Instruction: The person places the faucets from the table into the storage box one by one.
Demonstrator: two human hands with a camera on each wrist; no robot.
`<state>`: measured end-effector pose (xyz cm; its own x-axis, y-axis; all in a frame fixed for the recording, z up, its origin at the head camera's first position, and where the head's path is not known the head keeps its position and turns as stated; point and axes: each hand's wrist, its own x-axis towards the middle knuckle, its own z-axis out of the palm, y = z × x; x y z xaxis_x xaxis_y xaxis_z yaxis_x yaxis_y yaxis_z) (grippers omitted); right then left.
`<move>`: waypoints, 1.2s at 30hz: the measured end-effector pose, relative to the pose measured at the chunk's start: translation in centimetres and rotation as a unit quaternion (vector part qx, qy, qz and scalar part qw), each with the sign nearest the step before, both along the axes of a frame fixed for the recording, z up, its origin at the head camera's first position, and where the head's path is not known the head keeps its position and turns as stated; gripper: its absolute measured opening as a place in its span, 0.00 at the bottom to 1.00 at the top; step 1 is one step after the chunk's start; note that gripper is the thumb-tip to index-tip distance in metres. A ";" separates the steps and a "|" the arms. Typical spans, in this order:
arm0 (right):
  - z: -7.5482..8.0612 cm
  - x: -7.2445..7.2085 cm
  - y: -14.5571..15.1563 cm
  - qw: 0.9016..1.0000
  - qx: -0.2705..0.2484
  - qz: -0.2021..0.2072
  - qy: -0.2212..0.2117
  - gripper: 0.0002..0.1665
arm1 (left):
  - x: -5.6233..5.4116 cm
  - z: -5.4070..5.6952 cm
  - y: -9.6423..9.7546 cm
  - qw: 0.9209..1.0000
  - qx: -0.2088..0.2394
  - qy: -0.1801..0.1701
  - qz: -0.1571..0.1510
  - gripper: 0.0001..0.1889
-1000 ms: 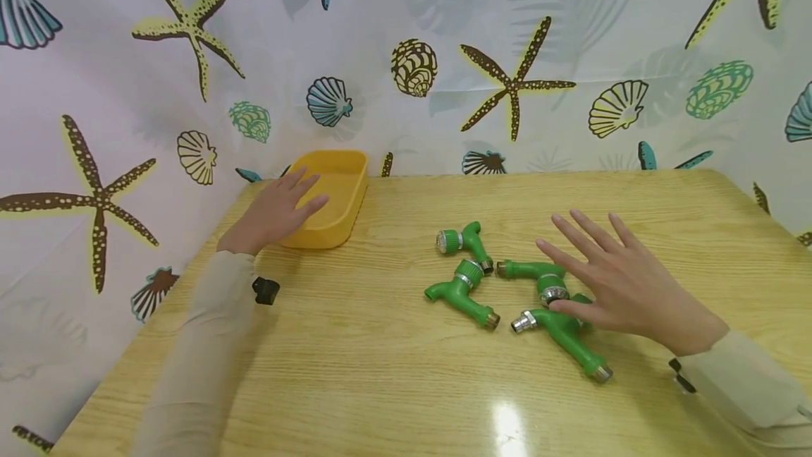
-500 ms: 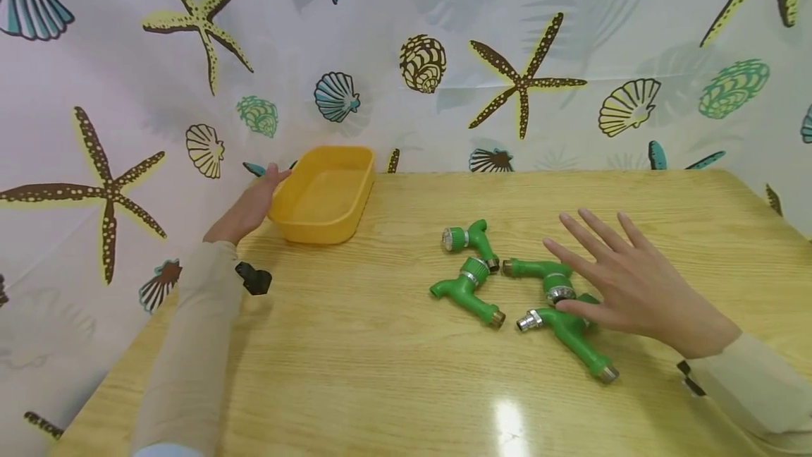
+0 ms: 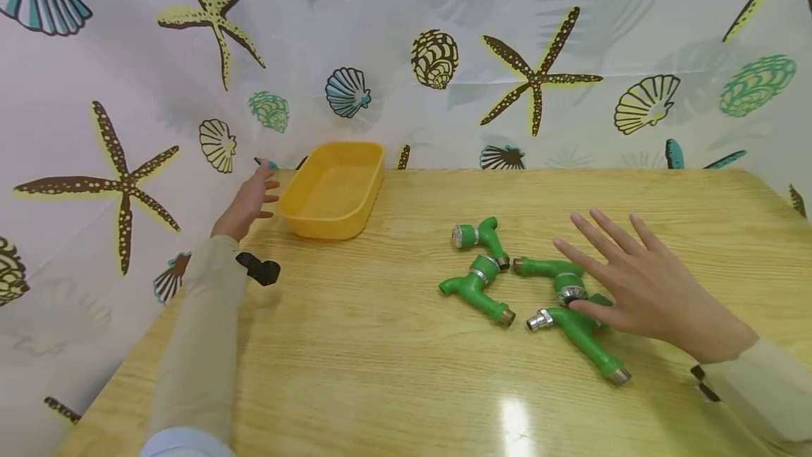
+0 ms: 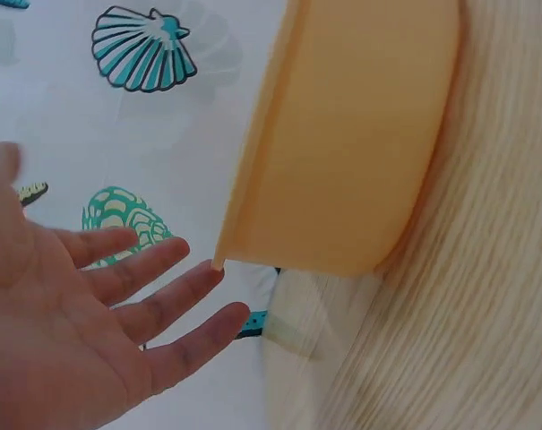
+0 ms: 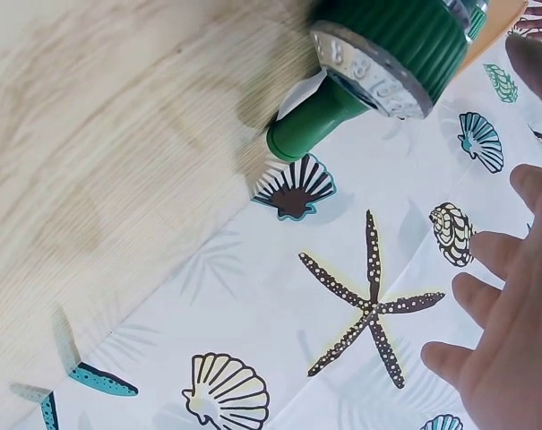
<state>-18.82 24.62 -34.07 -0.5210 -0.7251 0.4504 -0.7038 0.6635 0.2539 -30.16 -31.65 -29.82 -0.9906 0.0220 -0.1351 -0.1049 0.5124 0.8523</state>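
The left hand (image 3: pixel 244 202) is beside the left wall of a yellow plastic basin (image 3: pixel 330 226), its fingers extended and holding nothing. In the left wrist view a fingertip lies by the basin's rim; I cannot tell whether it touches. Spread wide, the right hand (image 3: pixel 647 291) hovers over the right side of a group of green taps and holds nothing. Nearest to it are a tap with a silver connector (image 3: pixel 586 340), partly covered by the thumb, and another tap (image 3: pixel 545 269) just behind. Two more taps, a front one (image 3: pixel 478 291) and a back one (image 3: pixel 488 233), lie to their left.
A wooden table (image 3: pixel 355 358) carries everything. White cloth with shell and starfish prints (image 3: pixel 406 111) hangs along its back and left sides. Black wrist devices, one on the left (image 3: pixel 259 269) and one on the right (image 3: pixel 704 383), sit at the sleeves.
The left hand has gone from over the basin's left part to outside its left wall. The head view has turned slightly left. The right hand and taps look unchanged.
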 end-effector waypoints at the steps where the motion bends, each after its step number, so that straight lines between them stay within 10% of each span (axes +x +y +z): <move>1: 0.0 0.0 0.0 1.000 0.000 0.000 0.000 0.46 | 0.3 0.3 0.4 1.000 0.006 -0.009 0.023 0.41; 5: -0.1 0.0 -0.1 1.000 -0.006 0.003 0.002 0.45 | 1.5 1.2 1.2 0.995 0.055 -0.045 0.070 0.39; 14: -0.3 -0.2 0.0 1.000 -0.008 0.007 -0.003 0.44 | -1.1 -1.4 -0.5 0.980 0.149 -0.082 0.107 0.32; 36: -0.8 -0.1 0.1 1.000 0.002 -0.005 -0.023 0.47 | -2.1 -2.6 0.4 0.982 0.099 -0.056 0.151 0.25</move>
<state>-18.95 24.76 -34.85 -0.5481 -0.7215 0.4231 -0.7082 0.6695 0.2242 -32.26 -31.26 -32.44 -0.9352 -0.2336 -0.2663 -0.3254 0.2689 0.9066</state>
